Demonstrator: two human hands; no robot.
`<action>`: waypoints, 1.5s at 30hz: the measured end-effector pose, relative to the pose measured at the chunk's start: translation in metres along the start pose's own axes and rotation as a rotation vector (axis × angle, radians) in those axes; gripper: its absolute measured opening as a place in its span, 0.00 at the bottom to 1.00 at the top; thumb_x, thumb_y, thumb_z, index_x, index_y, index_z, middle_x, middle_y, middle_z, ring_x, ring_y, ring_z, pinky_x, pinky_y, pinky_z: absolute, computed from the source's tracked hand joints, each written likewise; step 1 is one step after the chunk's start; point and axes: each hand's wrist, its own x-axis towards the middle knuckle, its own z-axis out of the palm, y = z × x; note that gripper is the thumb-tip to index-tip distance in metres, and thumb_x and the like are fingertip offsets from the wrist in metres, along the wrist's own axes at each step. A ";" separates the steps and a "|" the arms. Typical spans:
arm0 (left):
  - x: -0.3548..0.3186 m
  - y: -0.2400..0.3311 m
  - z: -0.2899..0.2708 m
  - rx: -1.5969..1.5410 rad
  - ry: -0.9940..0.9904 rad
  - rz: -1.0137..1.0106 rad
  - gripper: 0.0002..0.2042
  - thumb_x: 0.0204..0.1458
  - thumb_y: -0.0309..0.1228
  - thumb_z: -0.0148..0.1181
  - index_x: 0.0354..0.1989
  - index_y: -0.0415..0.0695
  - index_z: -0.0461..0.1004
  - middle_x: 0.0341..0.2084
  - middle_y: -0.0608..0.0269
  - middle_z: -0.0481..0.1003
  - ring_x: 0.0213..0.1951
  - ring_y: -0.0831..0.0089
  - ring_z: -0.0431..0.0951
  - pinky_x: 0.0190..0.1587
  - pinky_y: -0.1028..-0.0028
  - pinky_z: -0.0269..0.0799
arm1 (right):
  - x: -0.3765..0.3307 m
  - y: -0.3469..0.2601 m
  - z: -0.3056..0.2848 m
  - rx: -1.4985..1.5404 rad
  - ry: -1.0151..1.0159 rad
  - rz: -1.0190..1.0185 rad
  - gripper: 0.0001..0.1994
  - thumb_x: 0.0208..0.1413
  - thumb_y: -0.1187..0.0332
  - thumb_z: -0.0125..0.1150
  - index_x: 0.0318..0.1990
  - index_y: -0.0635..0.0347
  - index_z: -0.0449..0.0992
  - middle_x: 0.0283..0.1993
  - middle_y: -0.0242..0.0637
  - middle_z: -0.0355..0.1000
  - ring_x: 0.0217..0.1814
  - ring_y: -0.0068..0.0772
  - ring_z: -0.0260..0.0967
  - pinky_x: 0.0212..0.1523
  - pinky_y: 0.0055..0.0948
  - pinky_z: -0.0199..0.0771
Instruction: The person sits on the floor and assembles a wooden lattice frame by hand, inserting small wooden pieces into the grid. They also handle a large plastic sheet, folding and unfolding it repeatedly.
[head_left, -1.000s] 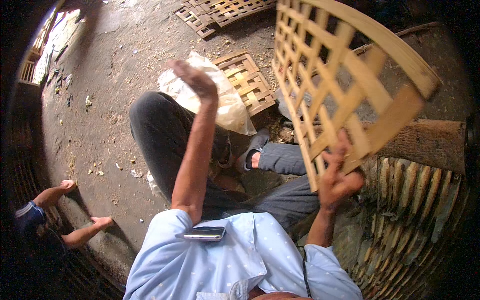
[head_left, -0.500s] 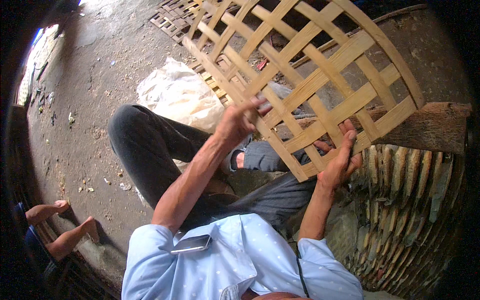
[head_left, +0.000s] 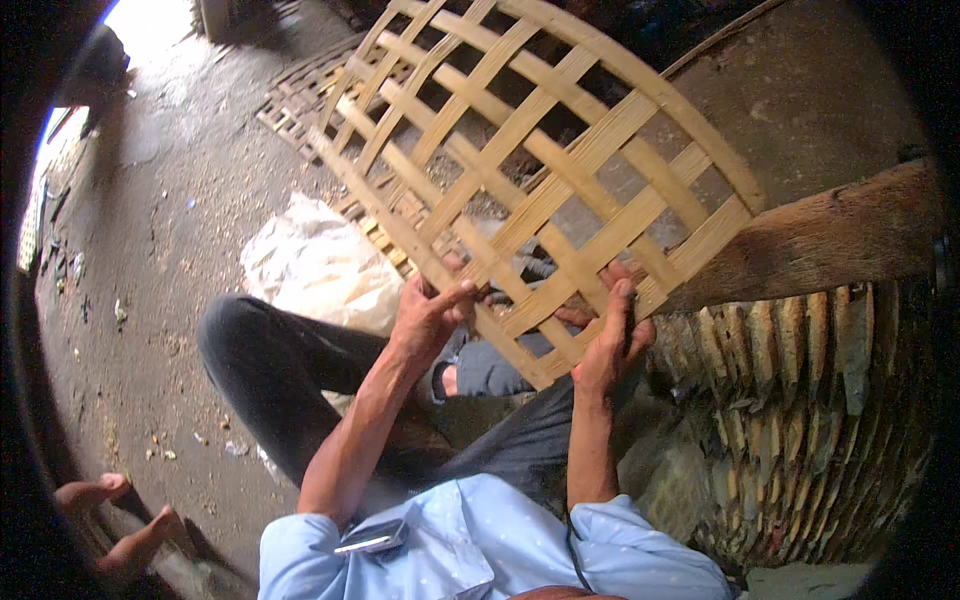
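Note:
A pale woven bamboo lattice panel (head_left: 560, 160) with wide square gaps and a curved outer rim is held up in front of me, tilted. My left hand (head_left: 435, 305) grips its left border strip, thumb on the near face and fingers behind. At the lower corner, my right hand (head_left: 610, 335) is closed round the near edge, its thumb on top and some fingers showing through the gaps. Behind the panel, part of my lower leg and foot is hidden.
A crumpled whitish plastic sheet (head_left: 310, 265) lies on the dusty floor beyond my bent knee. Darker woven panels (head_left: 300, 100) lie farther off. To the right are a thick wooden beam (head_left: 840, 225) and stacked ridged slats (head_left: 790, 420). Another person's feet (head_left: 140, 530) show at lower left.
The panel and both hands have shifted left and slightly down in the picture. My left hand now pinches the border strip more firmly. The surroundings have shifted as well.

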 end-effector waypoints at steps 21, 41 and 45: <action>-0.007 0.006 0.009 -0.084 0.121 -0.086 0.24 0.60 0.45 0.61 0.53 0.37 0.68 0.39 0.55 0.76 0.35 0.68 0.80 0.39 0.69 0.81 | -0.002 0.004 -0.008 -0.011 -0.045 0.061 0.30 0.66 0.50 0.56 0.60 0.72 0.69 0.56 0.51 0.73 0.45 0.38 0.78 0.34 0.32 0.88; -0.035 -0.037 0.032 0.265 -0.147 -0.285 0.15 0.53 0.28 0.70 0.47 0.39 0.74 0.35 0.63 0.80 0.37 0.76 0.80 0.36 0.75 0.75 | 0.003 0.012 0.009 -0.006 0.067 -0.007 0.31 0.66 0.48 0.56 0.60 0.71 0.69 0.61 0.52 0.69 0.52 0.39 0.76 0.37 0.34 0.89; -0.025 -0.040 0.034 -0.091 -0.055 -0.208 0.11 0.61 0.31 0.63 0.47 0.39 0.74 0.35 0.62 0.80 0.32 0.79 0.77 0.31 0.79 0.71 | 0.000 0.009 0.014 0.015 0.054 0.011 0.30 0.65 0.49 0.58 0.60 0.72 0.69 0.60 0.53 0.70 0.51 0.40 0.76 0.36 0.35 0.89</action>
